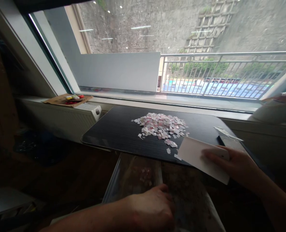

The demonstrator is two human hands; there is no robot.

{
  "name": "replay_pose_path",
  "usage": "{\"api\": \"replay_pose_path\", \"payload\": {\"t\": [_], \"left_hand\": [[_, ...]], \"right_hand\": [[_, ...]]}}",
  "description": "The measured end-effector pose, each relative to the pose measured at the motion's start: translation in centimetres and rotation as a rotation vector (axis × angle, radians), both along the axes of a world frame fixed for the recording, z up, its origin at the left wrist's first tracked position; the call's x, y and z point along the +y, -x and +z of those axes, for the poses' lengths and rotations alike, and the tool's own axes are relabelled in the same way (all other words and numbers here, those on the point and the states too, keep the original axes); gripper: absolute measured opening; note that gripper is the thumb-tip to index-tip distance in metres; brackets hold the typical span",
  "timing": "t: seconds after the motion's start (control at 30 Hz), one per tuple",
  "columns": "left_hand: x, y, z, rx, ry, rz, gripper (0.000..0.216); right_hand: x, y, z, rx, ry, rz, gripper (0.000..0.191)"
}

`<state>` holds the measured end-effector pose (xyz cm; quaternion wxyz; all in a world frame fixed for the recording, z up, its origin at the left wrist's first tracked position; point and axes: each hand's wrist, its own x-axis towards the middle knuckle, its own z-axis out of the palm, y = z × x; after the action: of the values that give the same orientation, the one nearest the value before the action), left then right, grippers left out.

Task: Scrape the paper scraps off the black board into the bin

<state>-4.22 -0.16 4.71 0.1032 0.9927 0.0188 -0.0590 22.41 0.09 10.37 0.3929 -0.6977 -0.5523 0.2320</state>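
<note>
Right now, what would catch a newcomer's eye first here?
A heap of pink and white paper scraps lies on the dark tabletop. The right hand holds a white card at its near edge; the left hand grips a clear bag just below.

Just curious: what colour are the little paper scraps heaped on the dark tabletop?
The small paper scraps are white and pink; head view.

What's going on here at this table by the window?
A person's right hand holds a white card on the near edge of the black table, just short of a pile of paper scraps. The left hand grips a clear plastic bag below that edge; a few scraps lie inside.
</note>
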Motion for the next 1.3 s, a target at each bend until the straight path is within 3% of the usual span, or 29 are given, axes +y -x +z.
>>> {"api": "replay_pose_path", "payload": {"t": [0.23, 0.47, 0.6, 0.73, 0.93, 1.07, 1.3], "left_hand": [[-0.1, 0.3, 0.4, 0.031, 0.015, -0.001, 0.013], [-0.1, 0.5, -0.4, -0.036, 0.009, 0.008, 0.015], [-0.1, 0.6, -0.5, -0.061, 0.008, 0.004, 0.016], [-0.1, 0.5, -0.3, -0.046, 0.013, 0.008, 0.014], [0.1, 0.7, -0.2, -0.055, 0.042, -0.004, 0.015], [0.2, 1.5, 0.2, -0.067, 0.052, 0.009, 0.011], [0.2, 2.3, 0.2, -0.091, 0.054, 0.031, 0.012]], "right_hand": [[0.6, -0.9, -0.5, -0.016, 0.002, 0.049, 0.035], [0.2, -2.0, -0.5, 0.032, 0.042, 0.040, 0.035], [-0.2, -1.5, -0.1, 0.088, 0.102, 0.056, 0.035], [-0.3, -0.5, 0.2, 0.096, 0.045, 0.022, 0.032], [-0.3, -1.0, 0.1, 0.144, 0.127, 0.111, 0.035], [0.5, 0.1, 0.2, 0.069, 0.021, 0.094, 0.040], [1.8, 0.7, 0.3, -0.029, 0.035, 0.212, 0.043]]}}
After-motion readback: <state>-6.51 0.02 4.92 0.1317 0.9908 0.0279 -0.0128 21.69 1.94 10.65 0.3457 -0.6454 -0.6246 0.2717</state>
